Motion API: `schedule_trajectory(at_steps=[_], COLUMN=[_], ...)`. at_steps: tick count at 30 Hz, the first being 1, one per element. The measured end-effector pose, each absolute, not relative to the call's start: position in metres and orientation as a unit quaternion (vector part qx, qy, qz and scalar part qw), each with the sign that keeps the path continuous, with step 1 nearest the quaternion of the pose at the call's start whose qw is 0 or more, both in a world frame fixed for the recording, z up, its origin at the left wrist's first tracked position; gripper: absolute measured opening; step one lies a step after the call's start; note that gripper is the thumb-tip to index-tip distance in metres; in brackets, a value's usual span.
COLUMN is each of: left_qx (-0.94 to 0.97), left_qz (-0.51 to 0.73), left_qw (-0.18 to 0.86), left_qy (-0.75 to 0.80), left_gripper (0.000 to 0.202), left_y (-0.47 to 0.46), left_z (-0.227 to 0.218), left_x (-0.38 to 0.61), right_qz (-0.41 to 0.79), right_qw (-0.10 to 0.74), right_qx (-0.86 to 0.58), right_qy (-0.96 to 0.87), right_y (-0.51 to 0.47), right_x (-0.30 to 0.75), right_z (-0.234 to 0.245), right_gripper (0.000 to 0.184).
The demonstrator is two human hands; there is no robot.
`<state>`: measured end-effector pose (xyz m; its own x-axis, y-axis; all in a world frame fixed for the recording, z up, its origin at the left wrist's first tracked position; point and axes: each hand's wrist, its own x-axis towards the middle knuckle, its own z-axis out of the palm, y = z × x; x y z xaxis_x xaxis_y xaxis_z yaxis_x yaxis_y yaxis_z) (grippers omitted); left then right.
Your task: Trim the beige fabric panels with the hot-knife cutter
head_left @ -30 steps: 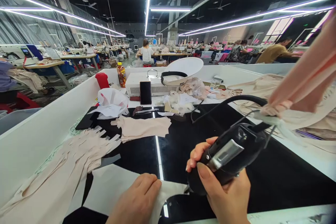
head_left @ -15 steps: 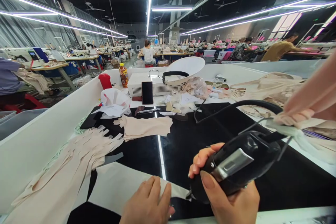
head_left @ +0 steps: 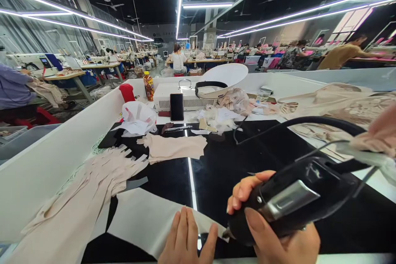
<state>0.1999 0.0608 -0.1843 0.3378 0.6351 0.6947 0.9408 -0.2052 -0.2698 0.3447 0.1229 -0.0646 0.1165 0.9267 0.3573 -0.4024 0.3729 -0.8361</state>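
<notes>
My right hand (head_left: pixel 275 231) is wrapped round a black handheld cutting tool (head_left: pixel 297 198) with a metal plate on its side and a black cable (head_left: pixel 309 121) looping off behind it. The tool's tip rests at the edge of a pale fabric piece (head_left: pixel 145 218) lying on the black table (head_left: pixel 235 156). My left hand (head_left: pixel 187 241) lies flat on that fabric with fingers stretched out, just left of the tool's tip.
Beige cut pieces (head_left: pixel 77 202) lie in a heap at the left and a folded one (head_left: pixel 173 146) sits mid-table. At the back stand a white box (head_left: pixel 176 97), a phone (head_left: pixel 177 107), a red cup (head_left: pixel 128 92) and a bottle (head_left: pixel 149 86). White walls (head_left: pixel 46 161) rim the table. People sit at machines beyond.
My left hand has gone from curled on the fabric to flat with fingers extended. The tool and my right hand sit slightly further right and lower in view.
</notes>
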Motion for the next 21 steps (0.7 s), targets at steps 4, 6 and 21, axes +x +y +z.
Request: schedule_trajectory(at_steps=[4, 6, 21], left_qx=[-0.747, -0.750, -0.774], left_qz=[-0.221, -0.226, -0.235], left_qw=[0.339, 0.335, 0.290], left_qy=[-0.527, -0.524, -0.512], left_gripper=[0.044, 0.042, 0.039], left_y=[0.061, 0.062, 0.058], left_z=[-0.184, -0.183, -0.181], left_x=[0.197, 0.196, 0.187], right_qz=[0.474, 0.475, 0.498], right_qw=[0.686, 0.682, 0.676], right_qx=[-0.228, -0.214, -0.222], right_qy=[-0.503, -0.513, -0.496], right_y=[0.140, 0.149, 0.144], right_x=[0.346, 0.343, 0.340], right_z=[-0.065, -0.066, -0.068], right_gripper=[0.032, 0.032, 0.033])
